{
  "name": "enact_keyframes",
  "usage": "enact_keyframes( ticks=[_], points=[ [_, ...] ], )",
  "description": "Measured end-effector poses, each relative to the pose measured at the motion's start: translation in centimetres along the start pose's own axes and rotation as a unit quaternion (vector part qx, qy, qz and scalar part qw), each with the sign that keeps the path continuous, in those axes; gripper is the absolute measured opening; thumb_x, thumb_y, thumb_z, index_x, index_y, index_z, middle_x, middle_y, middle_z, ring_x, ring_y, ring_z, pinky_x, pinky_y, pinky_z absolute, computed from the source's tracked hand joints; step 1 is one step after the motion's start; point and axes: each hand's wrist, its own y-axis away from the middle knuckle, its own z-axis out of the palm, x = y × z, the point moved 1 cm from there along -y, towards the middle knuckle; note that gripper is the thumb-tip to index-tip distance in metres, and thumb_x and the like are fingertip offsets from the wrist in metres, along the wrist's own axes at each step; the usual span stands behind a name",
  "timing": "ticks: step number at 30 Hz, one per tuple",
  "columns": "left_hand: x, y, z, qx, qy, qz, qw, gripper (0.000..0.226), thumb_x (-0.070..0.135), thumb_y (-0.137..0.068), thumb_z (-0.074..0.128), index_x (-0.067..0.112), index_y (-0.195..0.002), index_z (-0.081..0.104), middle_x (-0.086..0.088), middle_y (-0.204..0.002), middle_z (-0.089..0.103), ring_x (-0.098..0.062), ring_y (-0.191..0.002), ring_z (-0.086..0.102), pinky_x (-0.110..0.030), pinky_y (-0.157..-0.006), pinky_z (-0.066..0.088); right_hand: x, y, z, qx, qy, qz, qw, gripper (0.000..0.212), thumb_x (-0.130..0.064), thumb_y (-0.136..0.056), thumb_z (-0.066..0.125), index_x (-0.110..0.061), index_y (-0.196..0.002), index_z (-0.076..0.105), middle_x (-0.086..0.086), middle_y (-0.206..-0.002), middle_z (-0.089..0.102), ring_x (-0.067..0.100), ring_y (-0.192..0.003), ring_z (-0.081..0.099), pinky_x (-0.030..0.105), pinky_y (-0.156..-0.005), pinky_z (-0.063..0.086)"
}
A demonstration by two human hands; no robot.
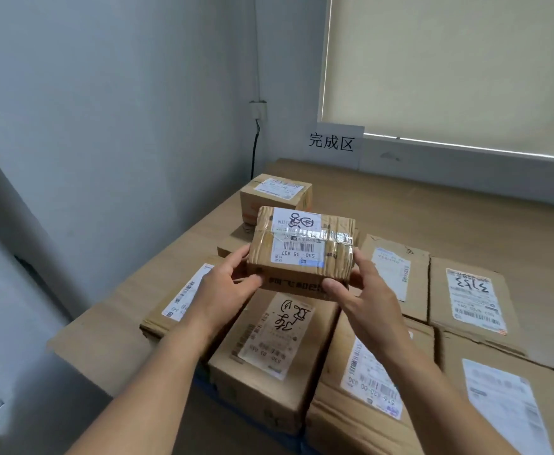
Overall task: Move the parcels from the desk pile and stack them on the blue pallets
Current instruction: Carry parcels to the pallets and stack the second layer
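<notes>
Head view: small taped parcel (301, 249) held in the air above the stacked parcels (269, 349), long axis running left to right, label face up (print reads upside down). Left hand (219, 290) and right hand (364, 290) each grip one end, fingers curled under. Blue pallet edge (203, 385) shows below the stack.

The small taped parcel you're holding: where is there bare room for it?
For the small taped cardboard parcel, bare brown cardboard sheet lies open back right, between the grey window ledge and the flat labelled boxes. Nearer boxes sit packed edge to edge.
</notes>
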Motion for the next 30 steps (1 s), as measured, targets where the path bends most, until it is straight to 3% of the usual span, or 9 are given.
enact_keyframes(
  ticks=[4, 7, 11, 14, 19, 25, 30],
  points=[
    [-2.8, -3.9, -4.0, -0.023, 0.001, -0.015, 1.0, 0.055, 0.018, -0.088, 0.061, 0.035, -0.138, 0.045, 0.013, -0.121, 0.061, -0.007, -0.112, 0.054, -0.022, -0.093, 0.04, -2.4, -1.6, 4.7, 0.011, 0.005, 0.022, 1.0, 0.07, -0.026, -0.086, 0.065, -0.034, -0.145, 0.028, -0.007, -0.121, 0.058, 0.012, -0.112, 0.055, 0.033, -0.095, 0.045],
    [-4.7, -6.9, -6.3, -0.053, 0.001, -0.015, 0.998, 0.045, 0.008, -0.087, 0.055, 0.031, -0.126, 0.059, 0.017, -0.101, 0.067, -0.002, -0.097, 0.06, -0.009, -0.076, 0.041, -3.6, -2.9, 8.0, 0.02, 0.006, 0.043, 0.999, 0.068, -0.021, -0.087, 0.064, -0.039, -0.143, 0.03, -0.013, -0.115, 0.057, 0.01, -0.11, 0.054, 0.033, -0.095, 0.044],
    [-6.9, -10.0, -7.9, -0.083, -0.002, -0.004, 0.997, 0.046, 0.002, -0.087, 0.051, 0.037, -0.116, 0.058, 0.024, -0.093, 0.062, 0.012, -0.084, 0.054, -0.001, -0.061, 0.038, -3.9, -4.7, 11.6, 0.039, 0.018, 0.069, 0.997, 0.067, -0.015, -0.086, 0.064, -0.032, -0.144, 0.034, -0.008, -0.12, 0.059, 0.011, -0.11, 0.055, 0.035, -0.098, 0.045],
    [-8.5, -12.5, -8.4, -0.108, 0.002, 0.002, 0.994, 0.047, 0.001, -0.086, 0.051, 0.036, -0.117, 0.058, 0.018, -0.096, 0.064, 0.01, -0.086, 0.054, 0.0, -0.063, 0.038, -3.9, -6.0, 13.7, 0.059, 0.027, 0.096, 0.993, 0.066, -0.01, -0.085, 0.061, -0.027, -0.143, 0.036, -0.007, -0.12, 0.057, 0.012, -0.112, 0.054, 0.035, -0.099, 0.044],
    [-10.3, -15.0, -7.9, -0.139, 0.008, 0.005, 0.99, 0.047, 0.004, -0.087, 0.05, 0.034, -0.123, 0.056, 0.011, -0.1, 0.065, -0.005, -0.093, 0.057, -0.012, -0.067, 0.041, -3.7, -7.3, 15.0, 0.083, 0.052, 0.114, 0.989, 0.058, -0.011, -0.083, 0.061, -0.028, -0.136, 0.046, -0.008, -0.118, 0.06, 0.01, -0.111, 0.054, 0.037, -0.097, 0.047],
    [-11.8, -16.3, -7.0, -0.172, 0.028, -0.011, 0.985, 0.048, 0.008, -0.087, 0.051, 0.032, -0.129, 0.052, 0.009, -0.109, 0.065, -0.011, -0.103, 0.058, -0.025, -0.079, 0.048, -3.5, -7.9, 15.3, 0.092, 0.086, 0.118, 0.985, 0.055, -0.01, -0.087, 0.058, -0.024, -0.138, 0.045, -0.005, -0.123, 0.058, 0.012, -0.114, 0.051, 0.025, -0.097, 0.041],
    [-12.2, -16.6, -6.8, -0.173, 0.039, -0.012, 0.984, 0.052, 0.008, -0.088, 0.052, 0.03, -0.135, 0.046, 0.005, -0.116, 0.061, -0.012, -0.105, 0.056, -0.022, -0.079, 0.047, -3.1, -8.3, 15.7, 0.101, 0.075, 0.119, 0.985, 0.056, -0.008, -0.089, 0.057, -0.026, -0.14, 0.043, -0.005, -0.124, 0.059, 0.009, -0.116, 0.051, 0.022, -0.097, 0.039]
  ],
)
